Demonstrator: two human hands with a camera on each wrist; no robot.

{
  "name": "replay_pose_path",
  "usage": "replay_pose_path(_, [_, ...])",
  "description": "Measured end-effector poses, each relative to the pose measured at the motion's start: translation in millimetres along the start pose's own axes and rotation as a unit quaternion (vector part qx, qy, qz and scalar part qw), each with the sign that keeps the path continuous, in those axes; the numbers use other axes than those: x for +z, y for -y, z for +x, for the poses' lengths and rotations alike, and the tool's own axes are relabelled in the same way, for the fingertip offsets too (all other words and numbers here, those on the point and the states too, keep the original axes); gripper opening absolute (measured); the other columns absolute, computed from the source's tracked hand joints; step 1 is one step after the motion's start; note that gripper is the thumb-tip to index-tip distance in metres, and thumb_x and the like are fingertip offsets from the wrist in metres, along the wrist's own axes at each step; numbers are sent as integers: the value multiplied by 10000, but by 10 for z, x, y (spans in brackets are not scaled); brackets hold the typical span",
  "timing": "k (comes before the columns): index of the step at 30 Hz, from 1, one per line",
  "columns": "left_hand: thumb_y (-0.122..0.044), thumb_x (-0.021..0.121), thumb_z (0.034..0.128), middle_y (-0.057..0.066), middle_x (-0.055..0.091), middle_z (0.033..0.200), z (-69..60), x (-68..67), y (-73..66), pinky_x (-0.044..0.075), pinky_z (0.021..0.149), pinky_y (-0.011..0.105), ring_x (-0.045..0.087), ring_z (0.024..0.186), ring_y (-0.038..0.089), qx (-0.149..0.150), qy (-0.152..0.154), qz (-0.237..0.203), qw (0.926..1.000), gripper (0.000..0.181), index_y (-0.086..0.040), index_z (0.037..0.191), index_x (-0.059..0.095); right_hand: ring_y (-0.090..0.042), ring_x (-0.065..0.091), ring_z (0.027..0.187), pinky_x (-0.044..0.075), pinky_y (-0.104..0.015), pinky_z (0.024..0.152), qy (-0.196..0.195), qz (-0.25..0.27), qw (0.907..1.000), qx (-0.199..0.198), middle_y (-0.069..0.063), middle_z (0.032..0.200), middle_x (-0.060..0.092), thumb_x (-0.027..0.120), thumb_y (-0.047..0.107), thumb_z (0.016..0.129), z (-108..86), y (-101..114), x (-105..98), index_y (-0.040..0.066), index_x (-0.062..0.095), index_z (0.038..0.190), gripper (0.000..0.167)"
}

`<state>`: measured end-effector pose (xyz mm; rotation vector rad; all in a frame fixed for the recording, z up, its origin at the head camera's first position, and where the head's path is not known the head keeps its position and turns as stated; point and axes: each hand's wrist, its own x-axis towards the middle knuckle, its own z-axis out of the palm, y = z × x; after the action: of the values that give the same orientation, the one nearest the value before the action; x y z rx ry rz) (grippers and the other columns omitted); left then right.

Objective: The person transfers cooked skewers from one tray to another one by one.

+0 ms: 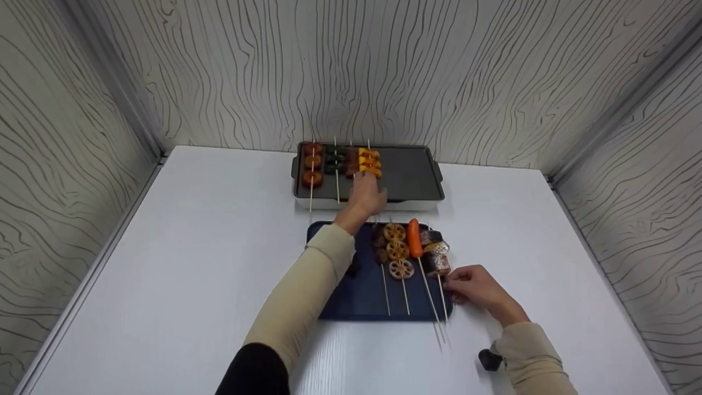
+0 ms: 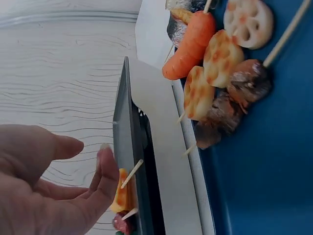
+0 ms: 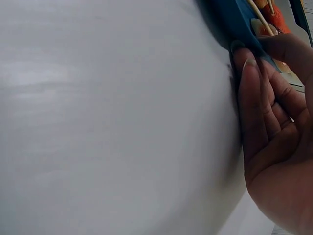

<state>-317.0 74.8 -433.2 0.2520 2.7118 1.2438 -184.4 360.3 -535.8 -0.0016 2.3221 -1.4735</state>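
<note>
My left hand (image 1: 366,193) is over the griddle (image 1: 408,175), just in front of a skewer of yellow pieces (image 1: 369,155). In the left wrist view its fingers are loosely bent with nothing between them, apart from the skewer's stick end. My right hand (image 1: 476,288) pinches the right rim of the blue tray (image 1: 351,307), thumb on top and fingers beneath. On that tray lie skewers of dark meat (image 1: 380,247), lotus root slices (image 1: 397,250), an orange-red sausage (image 1: 415,238) and silver-skinned fish pieces (image 1: 437,258).
Further left on the griddle lie skewers of round brown-orange slices (image 1: 312,162), dark green pieces (image 1: 335,159) and reddish meat (image 1: 351,159). A small black object (image 1: 490,360) sits by the right sleeve. Patterned panels (image 1: 351,71) enclose the white table (image 1: 208,263) at the back and sides.
</note>
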Motion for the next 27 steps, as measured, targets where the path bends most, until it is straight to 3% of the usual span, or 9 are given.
replay_pose_path(2, [-182, 529, 1073, 260, 346, 1573, 71, 42, -29, 432, 1067, 423, 446, 1382, 351, -172, 1, -27, 9998, 445, 50, 1450, 489, -107, 628, 645, 543, -261, 605, -66, -17, 10000, 1, -33, 792, 690, 636, 38, 964, -5, -13, 11, -147, 687, 1001, 195])
replay_pose_path(4, [-138, 545, 1057, 246, 457, 1466, 138, 84, -39, 488, 894, 374, 555, 1188, 307, -304, -82, -50, 9995, 250, 39, 1203, 645, -106, 621, 647, 538, -258, 606, -128, -22, 9999, -29, -28, 795, 684, 641, 42, 961, -20, -4, 32, -140, 692, 997, 193])
replay_pose_path(7, [-19, 622, 976, 169, 611, 1063, 246, 141, -37, 447, 635, 318, 549, 790, 218, -521, -230, -94, 9983, 138, -18, 845, 662, -100, 607, 650, 528, -249, 609, -247, -18, 9997, -6, -18, 790, 675, 661, 69, 956, -35, 18, 59, -115, 707, 1001, 195])
replay_pose_path(10, [41, 678, 909, 73, 588, 728, 327, 189, -39, 414, 489, 269, 486, 555, 160, -735, -302, -169, 9967, 159, -40, 774, 694, -98, 606, 647, 528, -247, 608, -325, 2, 9995, 0, -16, 785, 673, 670, 75, 949, -57, 50, 57, -106, 711, 994, 190])
replay_pose_path(12, [48, 704, 893, 65, 634, 640, 350, 214, -43, 444, 485, 264, 559, 535, 161, -854, -360, -283, 9953, 89, -19, 862, 753, -100, 609, 646, 530, -251, 605, -339, 21, 9994, 1, -16, 785, 675, 670, 76, 948, -61, 53, 52, -110, 708, 998, 196])
replay_pose_path(15, [35, 703, 906, 92, 672, 685, 372, 234, -29, 428, 500, 262, 592, 553, 162, -1055, -443, -319, 9929, 81, -2, 947, 762, -102, 612, 646, 529, -256, 606, -334, 15, 9994, -2, -15, 776, 682, 669, 79, 947, -57, 47, 64, -107, 710, 997, 196])
replay_pose_path(20, [40, 720, 897, 29, 517, 616, 414, 257, 6, 335, 504, 286, 417, 531, 129, -1340, -425, -315, 9896, 94, -26, 850, 674, -102, 612, 640, 523, -253, 607, -379, -64, 9993, 22, -11, 757, 688, 675, 76, 939, -55, 26, 74, -97, 718, 982, 184])
replay_pose_path(24, [81, 650, 905, -1, 314, 581, 417, 261, 25, 249, 511, 312, 269, 526, 138, -1255, -428, -530, 9898, 276, -60, 737, 483, -107, 609, 640, 524, -253, 605, -466, -88, 9989, 50, -15, 756, 677, 676, 70, 931, -60, 26, 72, -92, 718, 969, 172])
replay_pose_path(27, [78, 587, 928, -2, 264, 582, 405, 262, 28, 230, 520, 318, 225, 524, 142, -1149, -435, -584, 9907, 308, -77, 716, 425, -113, 612, 648, 527, -258, 606, -507, -85, 9986, 90, -17, 764, 676, 680, 83, 932, -65, 30, 69, -83, 721, 978, 177])
